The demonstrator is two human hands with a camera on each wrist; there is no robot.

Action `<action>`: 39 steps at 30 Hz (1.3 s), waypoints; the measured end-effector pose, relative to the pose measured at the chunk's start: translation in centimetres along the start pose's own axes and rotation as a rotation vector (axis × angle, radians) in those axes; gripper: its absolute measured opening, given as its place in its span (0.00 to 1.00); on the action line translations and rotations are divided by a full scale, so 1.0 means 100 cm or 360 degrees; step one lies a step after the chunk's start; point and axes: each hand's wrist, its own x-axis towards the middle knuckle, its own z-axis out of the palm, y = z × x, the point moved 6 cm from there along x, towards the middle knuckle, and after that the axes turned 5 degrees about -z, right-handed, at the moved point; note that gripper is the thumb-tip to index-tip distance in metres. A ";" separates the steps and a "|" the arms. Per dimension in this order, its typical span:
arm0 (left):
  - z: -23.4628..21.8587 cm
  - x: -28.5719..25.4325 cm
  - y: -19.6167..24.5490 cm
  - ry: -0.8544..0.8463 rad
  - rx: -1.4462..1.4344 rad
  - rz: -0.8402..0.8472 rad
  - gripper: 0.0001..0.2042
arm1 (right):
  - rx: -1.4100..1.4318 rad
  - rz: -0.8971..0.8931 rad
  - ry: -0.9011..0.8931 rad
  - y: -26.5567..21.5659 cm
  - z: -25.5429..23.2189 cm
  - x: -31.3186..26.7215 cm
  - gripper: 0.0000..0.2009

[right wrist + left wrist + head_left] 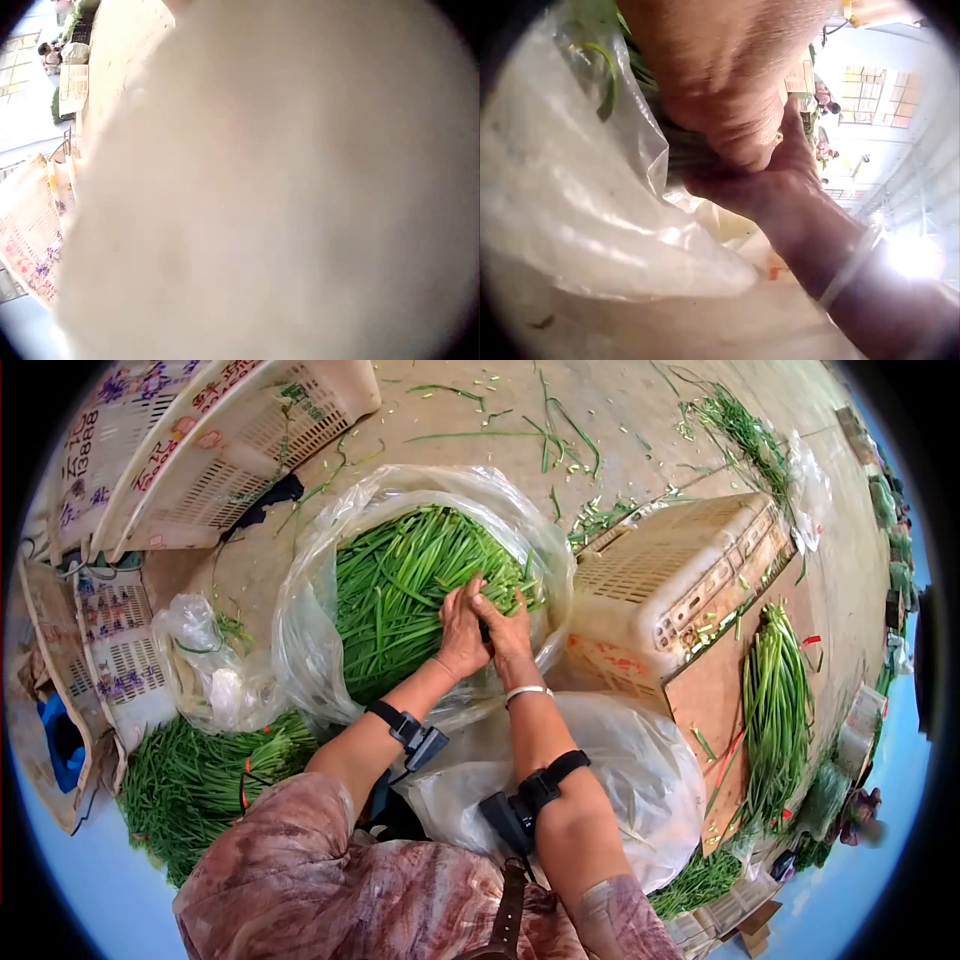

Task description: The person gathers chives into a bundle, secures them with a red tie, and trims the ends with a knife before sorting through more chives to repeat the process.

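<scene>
Long green stalks (395,585) fill a clear plastic bag (305,625) in the middle of the head view, cut ends toward the right. On the stalks near those ends rests the left hand (462,632), fingers extended. Touching it, the right hand (508,630) lies at the right side of the stalks, thumb and fingers apart. The left wrist view has the left hand (724,82) large and close, with the right hand (780,195) under it beside the bag (592,202); fingertips are hidden there. A blurred pale surface fills most of the right wrist view.
A pale crate (650,570) stands right of the bag, and tall printed crates (240,450) at upper left. Another green bundle (775,710) lies on a brown board (700,705); more greens (200,780) are at lower left. Clear plastic (610,770) spreads by the right arm.
</scene>
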 end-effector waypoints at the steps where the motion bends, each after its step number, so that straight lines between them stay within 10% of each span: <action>1: -0.001 -0.001 0.002 -0.0016 -0.0082 0.0017 0.46 | 0.0004 0.0008 0.0002 0.001 -0.001 0.001 0.51; 5: 0.000 -0.007 0.003 -0.0275 -0.0231 -0.0079 0.48 | 0.0206 0.0016 0.0157 0.008 -0.009 0.016 0.23; 12: -0.014 -0.020 0.010 -0.0359 -0.0506 0.0143 0.48 | 0.0000 -0.0045 0.0501 -0.002 -0.015 0.008 0.13; 19: -0.061 0.010 0.023 -0.0287 0.0224 0.0109 0.31 | 0.0048 -0.0039 0.0546 -0.009 -0.013 -0.006 0.20; 23: -0.042 0.024 0.004 -0.0239 -0.0211 0.0210 0.27 | 0.0134 -0.0101 0.0375 -0.011 -0.002 -0.014 0.18; 25: -0.024 0.024 -0.018 -0.0320 -0.0972 -0.0394 0.25 | 0.0083 -0.0078 0.0363 -0.009 -0.005 -0.016 0.17; 39: -0.014 -0.002 -0.015 -0.0222 -0.0878 -0.0318 0.23 | 0.0109 -0.0106 0.0668 0.008 -0.012 -0.006 0.17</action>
